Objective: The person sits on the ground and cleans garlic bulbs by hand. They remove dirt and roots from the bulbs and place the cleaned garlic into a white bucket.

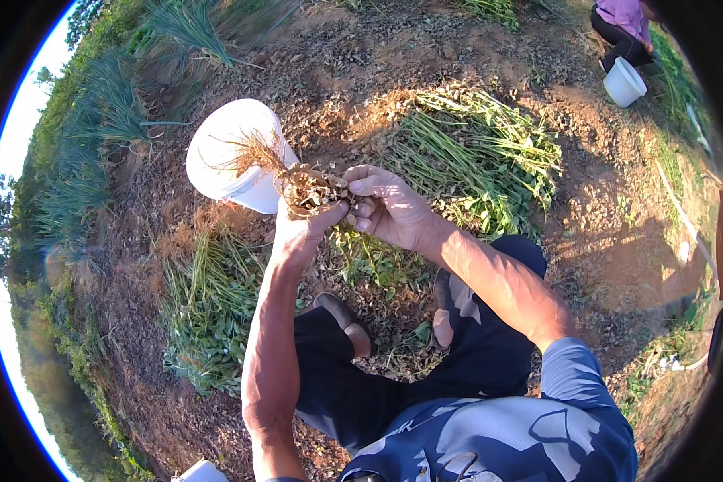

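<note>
My left hand [304, 226] is closed around an uprooted peanut plant, gripping it at the clump of pods [310, 190]. Its thin brown roots [250, 153] stick out to the upper left, over a white plastic bucket [232, 129]; the leafy stems hang down below my hands. My right hand [385, 208] touches the right side of the clump, thumb and fingertips pinched together at the pods. Whether a loose pod sits between those fingers is too small to tell. The bucket stands tilted in view, just beyond my left hand, and its inside is mostly washed out by light.
Pulled plants lie in a large heap [470, 156] at the upper right and a smaller one [217, 301] at the left. My shoes [343, 322] rest on leaf-strewn soil. Farther off, a person in purple [623, 24] is beside another white bucket [625, 83]. Onion-like plants [105, 102] grow at left.
</note>
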Tool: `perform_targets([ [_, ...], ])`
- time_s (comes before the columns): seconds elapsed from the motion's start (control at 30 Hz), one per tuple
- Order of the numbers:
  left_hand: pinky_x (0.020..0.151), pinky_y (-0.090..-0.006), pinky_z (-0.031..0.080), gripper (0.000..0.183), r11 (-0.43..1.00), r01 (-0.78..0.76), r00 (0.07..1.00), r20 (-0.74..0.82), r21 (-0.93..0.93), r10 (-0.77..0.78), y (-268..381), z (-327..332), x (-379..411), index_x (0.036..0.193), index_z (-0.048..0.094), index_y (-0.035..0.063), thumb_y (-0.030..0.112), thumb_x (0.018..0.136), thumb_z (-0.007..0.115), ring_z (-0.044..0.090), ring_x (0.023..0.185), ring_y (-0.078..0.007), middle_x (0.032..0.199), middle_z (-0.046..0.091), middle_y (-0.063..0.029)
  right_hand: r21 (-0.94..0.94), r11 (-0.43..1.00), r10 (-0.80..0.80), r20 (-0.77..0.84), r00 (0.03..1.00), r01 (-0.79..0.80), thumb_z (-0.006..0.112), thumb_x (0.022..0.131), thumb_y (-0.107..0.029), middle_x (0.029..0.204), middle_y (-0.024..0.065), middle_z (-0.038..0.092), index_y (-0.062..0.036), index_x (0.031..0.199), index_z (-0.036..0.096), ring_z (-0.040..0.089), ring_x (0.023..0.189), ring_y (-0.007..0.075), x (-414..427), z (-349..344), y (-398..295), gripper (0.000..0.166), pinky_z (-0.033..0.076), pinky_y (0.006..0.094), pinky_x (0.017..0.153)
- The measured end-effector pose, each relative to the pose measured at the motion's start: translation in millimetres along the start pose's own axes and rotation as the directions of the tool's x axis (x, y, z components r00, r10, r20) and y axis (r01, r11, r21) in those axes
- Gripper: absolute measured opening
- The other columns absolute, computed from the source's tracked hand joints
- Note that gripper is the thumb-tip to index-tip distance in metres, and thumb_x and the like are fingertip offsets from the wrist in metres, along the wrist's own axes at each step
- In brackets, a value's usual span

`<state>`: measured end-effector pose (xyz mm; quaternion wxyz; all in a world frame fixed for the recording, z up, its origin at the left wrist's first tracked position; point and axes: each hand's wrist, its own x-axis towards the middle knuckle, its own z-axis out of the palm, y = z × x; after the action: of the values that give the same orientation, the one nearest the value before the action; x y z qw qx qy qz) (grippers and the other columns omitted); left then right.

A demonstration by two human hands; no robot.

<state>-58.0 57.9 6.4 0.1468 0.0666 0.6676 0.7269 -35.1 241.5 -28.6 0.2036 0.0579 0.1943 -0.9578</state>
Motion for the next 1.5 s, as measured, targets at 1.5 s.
perform_targets([
  [1.5,0.045,-0.0275,0.038,0.039,0.848,0.258,0.92,0.385,-0.463,-0.07,26,1,-31,0.109,0.056,0.0023,0.012,0.077,0.077,0.045,0.053,-0.014,0.078,0.056,-0.01,0.14,0.947,0.115,0.695,0.71,-0.289,0.057,0.091,-0.001,0.085,0.0156,0.063,0.004,0.101,0.057,0.047,0.044,0.0059,-25,1,-35,0.011,0.056,0.0279,0.038],
])
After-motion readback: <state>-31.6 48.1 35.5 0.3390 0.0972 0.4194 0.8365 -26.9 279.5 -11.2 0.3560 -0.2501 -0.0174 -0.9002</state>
